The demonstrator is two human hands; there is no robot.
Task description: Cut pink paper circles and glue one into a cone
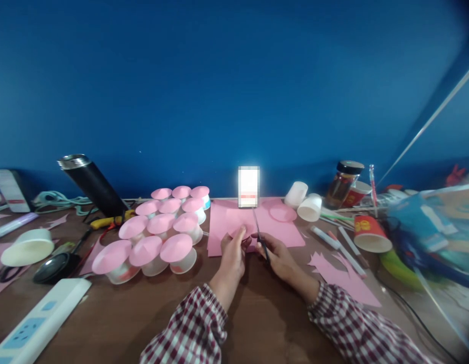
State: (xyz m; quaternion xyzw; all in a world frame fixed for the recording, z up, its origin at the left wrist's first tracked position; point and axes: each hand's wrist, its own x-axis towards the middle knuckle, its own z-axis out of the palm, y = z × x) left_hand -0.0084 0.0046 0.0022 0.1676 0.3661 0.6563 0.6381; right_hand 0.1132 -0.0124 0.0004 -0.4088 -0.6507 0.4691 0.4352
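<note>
My right hand (276,254) is closed round the dark handles of a pair of scissors (257,227), whose blades point up and away. Close beside it, my left hand (233,253) pinches a piece of pink paper between thumb and fingers; most of that piece is hidden by the hands. Beneath and beyond both hands lie pink paper sheets (219,222), with a round pink disc (283,213) on their right side. To the left stand several paper cups (183,262) in rows, each topped by a shallow pink paper cone (176,247).
A phone (249,187) stands upright behind the sheets. At right are white cups (309,208), a jar (344,184), a red cup (372,234), markers (351,259) and pink offcuts (344,278). A black flask (93,184), glue gun (109,222) and power strip (42,321) lie left.
</note>
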